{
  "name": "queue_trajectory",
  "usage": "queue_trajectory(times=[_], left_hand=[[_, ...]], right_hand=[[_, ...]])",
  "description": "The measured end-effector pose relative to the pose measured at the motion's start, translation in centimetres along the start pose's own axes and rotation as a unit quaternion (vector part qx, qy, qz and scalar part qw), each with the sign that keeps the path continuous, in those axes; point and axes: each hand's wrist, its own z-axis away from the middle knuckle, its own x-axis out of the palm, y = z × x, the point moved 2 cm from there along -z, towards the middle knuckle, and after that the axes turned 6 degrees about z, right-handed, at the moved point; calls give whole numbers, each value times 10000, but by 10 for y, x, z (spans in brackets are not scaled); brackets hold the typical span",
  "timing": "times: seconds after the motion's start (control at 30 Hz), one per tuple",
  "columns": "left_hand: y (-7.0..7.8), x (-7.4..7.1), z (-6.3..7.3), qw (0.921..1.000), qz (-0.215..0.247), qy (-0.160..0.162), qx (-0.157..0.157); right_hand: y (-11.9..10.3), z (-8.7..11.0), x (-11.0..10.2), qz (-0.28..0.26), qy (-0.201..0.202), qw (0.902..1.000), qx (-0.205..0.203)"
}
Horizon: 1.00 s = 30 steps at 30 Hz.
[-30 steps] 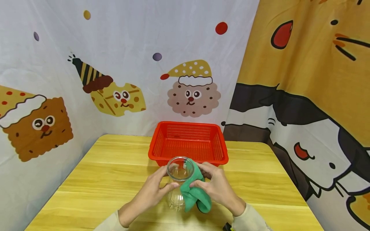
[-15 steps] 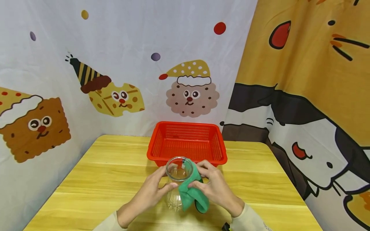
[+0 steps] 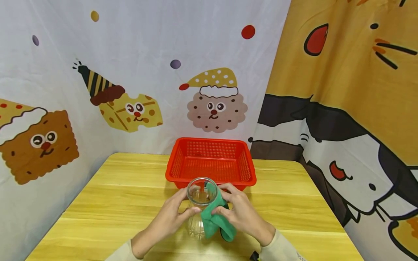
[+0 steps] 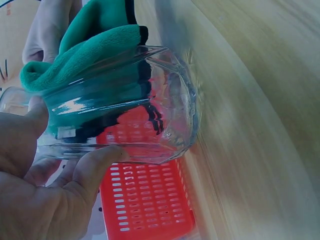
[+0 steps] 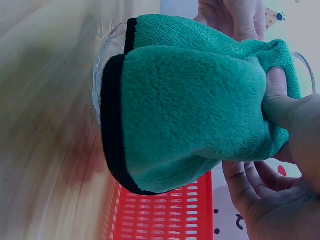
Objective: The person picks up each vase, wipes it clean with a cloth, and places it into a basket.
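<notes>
A clear glass vase (image 3: 197, 226) with a round rim and faceted base stands upright near the front of the table. My left hand (image 3: 171, 214) grips its left side, thumb in front and fingers behind, as the left wrist view also shows. A green cloth (image 5: 195, 100) with a black edge is draped over the vase's right side. My right hand (image 3: 240, 209) pinches that cloth against the glass, with the thumb (image 5: 277, 92) on the near face. In the left wrist view the cloth (image 4: 100, 55) shows through the glass.
Behind the vase, a red plastic basket (image 3: 210, 177) with slotted walls sits on the wooden table (image 3: 130, 188). A small black object (image 3: 254, 256) lies by the right sleeve at the front. Printed curtains (image 3: 140, 54) hang along the back and sides.
My right fingers have shifted slightly along the cloth, and the cloth's top edge sits a little lower at the rim. The left hand keeps its grip on the vase.
</notes>
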Motion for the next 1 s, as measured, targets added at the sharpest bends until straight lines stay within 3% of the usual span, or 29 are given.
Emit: queue_trajectory(times=[1.0], left_hand=[[1,0,0,9999,65,7,-149]], right_hand=[[11,4,7,555,-824,9943,-377]])
